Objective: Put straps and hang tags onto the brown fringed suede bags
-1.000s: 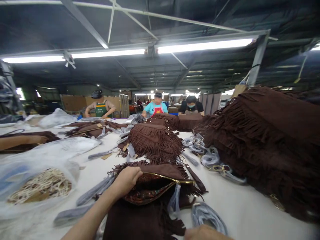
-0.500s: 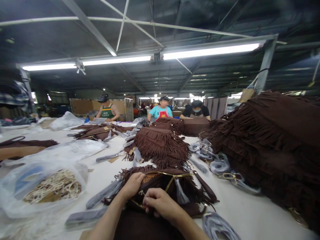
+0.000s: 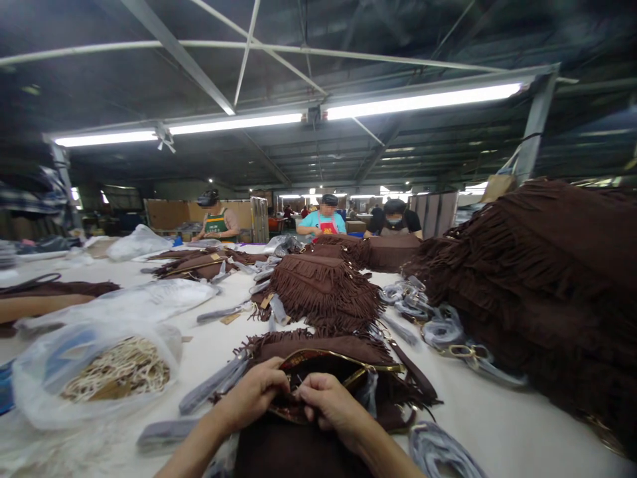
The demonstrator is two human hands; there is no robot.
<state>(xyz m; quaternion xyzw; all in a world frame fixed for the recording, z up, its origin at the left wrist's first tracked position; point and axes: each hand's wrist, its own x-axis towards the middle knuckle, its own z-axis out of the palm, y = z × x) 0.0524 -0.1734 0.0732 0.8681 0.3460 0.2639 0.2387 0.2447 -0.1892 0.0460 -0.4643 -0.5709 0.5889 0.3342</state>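
Observation:
In front of me lies a dark brown fringed bag [image 3: 318, 345], its gold zipper unzipped and the mouth gaping to show a patterned lining. My left hand [image 3: 261, 393] is at the left end of the opening with fingers curled, their tips hidden inside. Beside it my right hand [image 3: 328, 401] pinches something too small to make out, thumb against forefinger. The two hands nearly meet over the opening. A plastic-wrapped tassel [image 3: 369, 392] hangs at the right of the zipper. A brown strap loop [image 3: 413, 372] sticks out on the right.
A plastic bag [image 3: 119, 372] of pale looped cords stands at left. Ahead lies another fringed bag [image 3: 323, 292] with tags. A tall pile of fringed bags [image 3: 557, 265] fills the right. Wrapped straps [image 3: 442, 451] lie nearby. Co-workers [image 3: 326, 216] stand across the table; another person's forearm [image 3: 44, 305] reaches in at left.
My left hand has moved from the far rim down toward my right hand, its fingers now curled inside the opening. The wrapped tassel has shifted slightly. The view has turned a little left.

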